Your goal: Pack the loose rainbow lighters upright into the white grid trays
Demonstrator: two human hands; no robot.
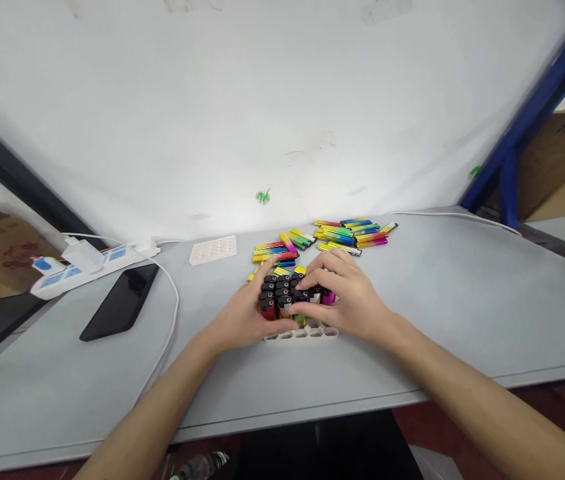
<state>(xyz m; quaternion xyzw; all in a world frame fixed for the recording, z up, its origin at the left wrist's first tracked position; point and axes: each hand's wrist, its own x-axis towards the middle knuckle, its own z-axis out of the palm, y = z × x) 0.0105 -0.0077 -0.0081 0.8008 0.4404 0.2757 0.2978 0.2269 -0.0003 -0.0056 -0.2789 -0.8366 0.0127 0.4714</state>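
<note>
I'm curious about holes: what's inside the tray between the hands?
Lighters stand in the tray, black tops up. Its front holes show. The left hand and right hand cover part of it; the lighters' bottoms can't be seen.

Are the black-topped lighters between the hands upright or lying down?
Upright: the black-topped lighters stand in close rows, tops facing up, between the left hand and right hand.

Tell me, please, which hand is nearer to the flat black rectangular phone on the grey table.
Left. The left hand is right of the phone, across the thin white cable; the right hand is farther right, at the upright black-topped lighters.
</note>
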